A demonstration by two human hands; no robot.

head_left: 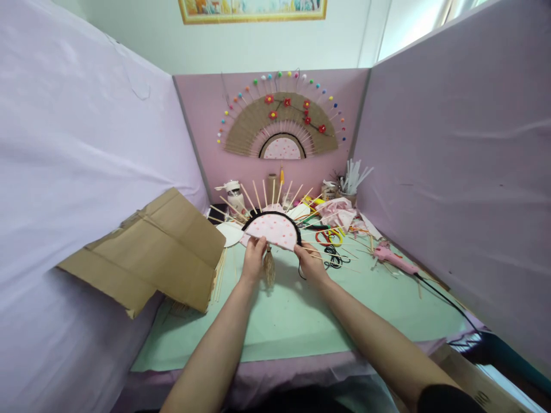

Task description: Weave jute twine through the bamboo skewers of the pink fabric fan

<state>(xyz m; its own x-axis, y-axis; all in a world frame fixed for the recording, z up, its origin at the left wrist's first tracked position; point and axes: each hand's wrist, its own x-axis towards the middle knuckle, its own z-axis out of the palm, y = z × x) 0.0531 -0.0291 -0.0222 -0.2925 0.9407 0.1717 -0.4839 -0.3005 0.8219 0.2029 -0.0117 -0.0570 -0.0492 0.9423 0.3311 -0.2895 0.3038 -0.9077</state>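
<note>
Both hands hold up a half-round fan piece (272, 227) covered in pink dotted cloth, with black cord along its curved edge. Thin wooden sticks fan outward from that edge, and a beige tassel (269, 271) hangs under its straight side. My left hand (255, 258) pinches the lower left of the straight edge. At the lower right corner, my right hand (310, 261) grips the piece, close to the lowest sticks. A short end of black cord dangles beside the right fingers. The fingertips behind the piece are hidden.
A bent cardboard sheet (172, 246) leans at left. On the green table (301, 332) lie a black cord coil (336, 258), scissors (330, 236), crumpled pink cloth (338, 213) and a pink glue gun (398, 259). A bottle (235, 198) stands behind; a finished fan (245, 123) hangs on the back panel.
</note>
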